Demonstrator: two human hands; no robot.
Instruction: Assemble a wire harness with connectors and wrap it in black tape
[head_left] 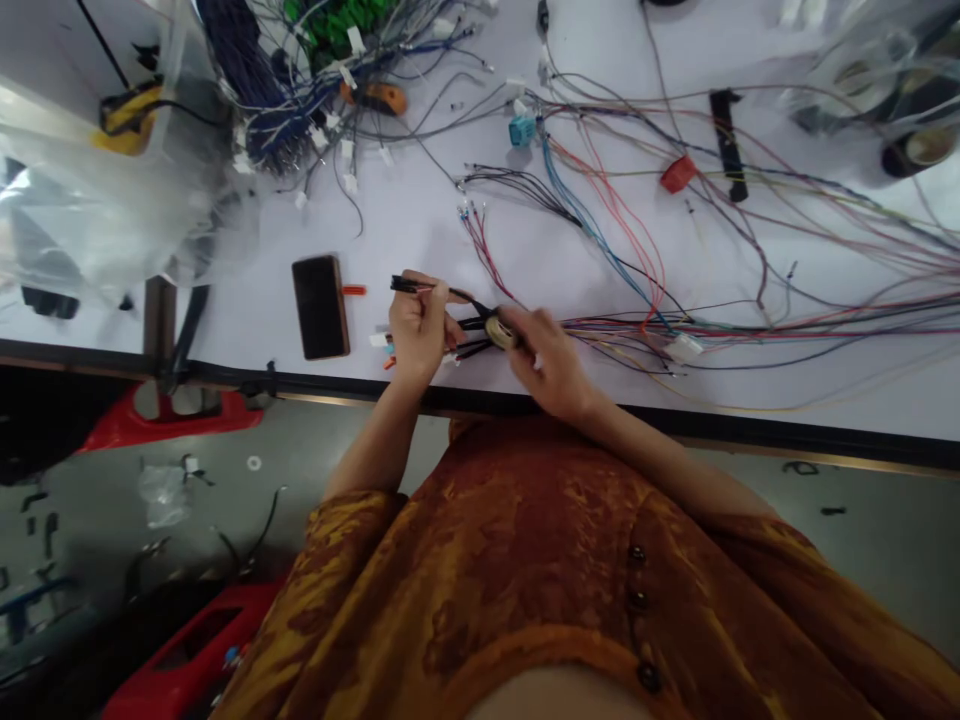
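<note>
My left hand is closed around a thin bundle of black-taped wires near the table's front edge. My right hand grips a small roll of tape pressed against the same bundle. The wires run on to the right as a long harness of coloured strands with a white connector. Between the hands, the bundle splits into short black branches.
A dark phone lies left of my hands. Loose wires, a teal connector, a red connector and a black strip cover the white table. Plastic bags sit at far left; red bins are on the floor.
</note>
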